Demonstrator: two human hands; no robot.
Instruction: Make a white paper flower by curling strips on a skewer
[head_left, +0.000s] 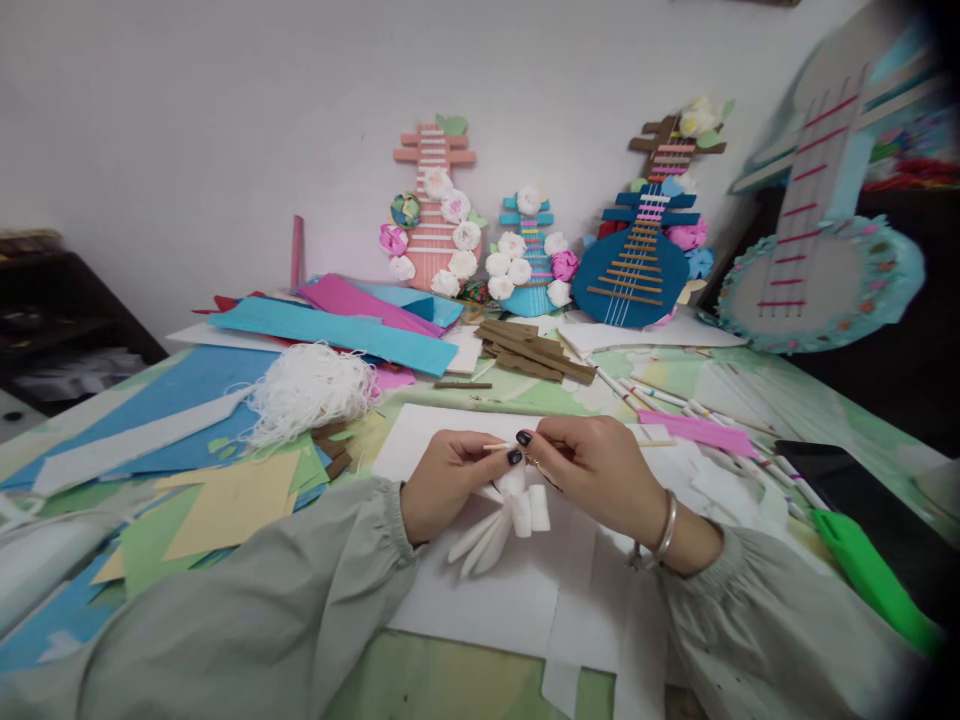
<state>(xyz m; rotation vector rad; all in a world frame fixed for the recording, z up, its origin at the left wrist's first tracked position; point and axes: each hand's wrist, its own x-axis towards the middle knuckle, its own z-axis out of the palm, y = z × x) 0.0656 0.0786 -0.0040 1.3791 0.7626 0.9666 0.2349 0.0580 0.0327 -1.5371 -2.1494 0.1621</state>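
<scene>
Both hands meet above white paper sheets (435,590) at the middle of the table. My left hand (455,480) is closed, its thumb and fingers pinching a thin pale stick near its left end. My right hand (592,465) is closed on the same stick (658,442), which sticks out past its fingers to the right. Below the fingertips hangs a white paper piece (499,530) with several long petal-like strips and rolled ends. Where the paper meets the stick is partly hidden by the fingers.
White string (311,395), blue paper (337,335) and brown strips (532,350) lie behind. Cream paper (232,500) is at left; a phone (870,520), a green object (870,575) and a pink strip (697,432) are at right. Decorated paper instruments (630,270) lean against the wall.
</scene>
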